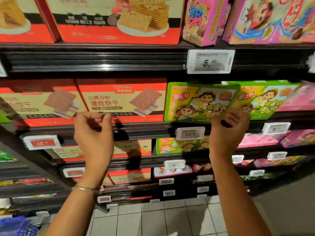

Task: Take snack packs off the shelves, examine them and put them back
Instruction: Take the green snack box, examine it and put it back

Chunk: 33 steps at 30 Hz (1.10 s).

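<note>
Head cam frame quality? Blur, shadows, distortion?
Head view: centre red box text readable; pink boxes top right smeared by blur; left hand casts a dark shadow on the shelf edge; shelf lines bow, wide-angle.

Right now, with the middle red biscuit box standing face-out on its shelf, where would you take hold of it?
Probably by the top edge of the red biscuit box, coming from the front. It is flanked closely on both sides, its base sits on the shelf, and only the top shows a gap. The left hand is nearest.
</note>
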Each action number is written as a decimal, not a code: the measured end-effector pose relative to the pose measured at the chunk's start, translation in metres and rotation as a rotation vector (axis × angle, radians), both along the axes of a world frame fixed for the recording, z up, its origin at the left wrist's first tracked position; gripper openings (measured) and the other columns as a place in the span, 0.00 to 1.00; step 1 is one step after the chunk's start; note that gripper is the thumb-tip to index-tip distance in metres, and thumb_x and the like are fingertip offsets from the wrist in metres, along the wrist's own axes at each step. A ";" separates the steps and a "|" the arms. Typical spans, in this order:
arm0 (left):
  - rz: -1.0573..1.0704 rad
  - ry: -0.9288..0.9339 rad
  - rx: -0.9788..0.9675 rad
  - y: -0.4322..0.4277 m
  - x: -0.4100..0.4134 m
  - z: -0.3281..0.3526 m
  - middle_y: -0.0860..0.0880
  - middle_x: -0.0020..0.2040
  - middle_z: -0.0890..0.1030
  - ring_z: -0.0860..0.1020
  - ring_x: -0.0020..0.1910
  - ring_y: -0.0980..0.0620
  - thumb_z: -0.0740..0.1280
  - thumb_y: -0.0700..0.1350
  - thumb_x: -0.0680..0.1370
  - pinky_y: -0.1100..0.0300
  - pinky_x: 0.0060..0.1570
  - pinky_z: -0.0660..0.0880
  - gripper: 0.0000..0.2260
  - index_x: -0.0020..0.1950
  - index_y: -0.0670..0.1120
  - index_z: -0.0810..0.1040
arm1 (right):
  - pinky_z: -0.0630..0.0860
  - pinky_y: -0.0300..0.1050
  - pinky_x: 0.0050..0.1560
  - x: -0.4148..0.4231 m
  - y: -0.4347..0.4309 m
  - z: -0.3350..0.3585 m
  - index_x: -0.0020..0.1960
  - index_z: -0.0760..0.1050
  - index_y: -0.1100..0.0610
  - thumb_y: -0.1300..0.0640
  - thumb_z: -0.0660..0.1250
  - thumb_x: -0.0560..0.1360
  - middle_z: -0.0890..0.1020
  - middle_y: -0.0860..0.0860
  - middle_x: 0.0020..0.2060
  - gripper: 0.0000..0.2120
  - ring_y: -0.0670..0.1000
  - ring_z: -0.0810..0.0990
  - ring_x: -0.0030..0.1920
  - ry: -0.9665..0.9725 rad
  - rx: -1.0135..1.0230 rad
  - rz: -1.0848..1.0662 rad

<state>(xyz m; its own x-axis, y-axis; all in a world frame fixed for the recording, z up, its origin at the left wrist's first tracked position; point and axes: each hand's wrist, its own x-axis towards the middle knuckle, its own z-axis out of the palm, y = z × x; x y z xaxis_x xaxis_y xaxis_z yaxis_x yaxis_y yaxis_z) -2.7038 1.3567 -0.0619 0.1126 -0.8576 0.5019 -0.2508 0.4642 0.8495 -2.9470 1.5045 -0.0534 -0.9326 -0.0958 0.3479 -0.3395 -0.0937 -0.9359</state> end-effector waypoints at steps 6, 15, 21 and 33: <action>-0.315 -0.102 -0.095 0.064 -0.088 0.007 0.47 0.55 0.81 0.81 0.55 0.48 0.71 0.44 0.79 0.52 0.57 0.77 0.10 0.60 0.46 0.78 | 0.80 0.46 0.59 -0.025 0.005 -0.001 0.67 0.74 0.58 0.62 0.73 0.77 0.80 0.54 0.61 0.20 0.48 0.79 0.59 -0.006 0.029 0.126; -0.324 0.047 0.136 0.095 -0.131 0.008 0.45 0.66 0.78 0.79 0.64 0.52 0.71 0.50 0.78 0.53 0.65 0.77 0.27 0.75 0.44 0.70 | 0.78 0.42 0.55 -0.038 0.022 -0.012 0.65 0.76 0.53 0.45 0.70 0.76 0.74 0.46 0.58 0.21 0.42 0.78 0.56 0.150 0.019 0.295; -0.333 0.175 0.288 0.095 -0.135 0.016 0.45 0.63 0.80 0.80 0.62 0.48 0.72 0.50 0.74 0.50 0.62 0.79 0.27 0.71 0.43 0.75 | 0.79 0.48 0.61 -0.043 0.024 -0.008 0.64 0.77 0.50 0.48 0.73 0.74 0.82 0.48 0.62 0.19 0.45 0.80 0.63 0.060 -0.052 0.380; -0.434 0.265 0.098 0.112 -0.103 0.028 0.41 0.63 0.81 0.80 0.63 0.45 0.69 0.36 0.79 0.51 0.60 0.79 0.16 0.66 0.41 0.72 | 0.82 0.43 0.51 -0.049 0.043 -0.003 0.62 0.78 0.58 0.54 0.73 0.75 0.86 0.50 0.54 0.18 0.50 0.86 0.55 0.107 -0.226 0.535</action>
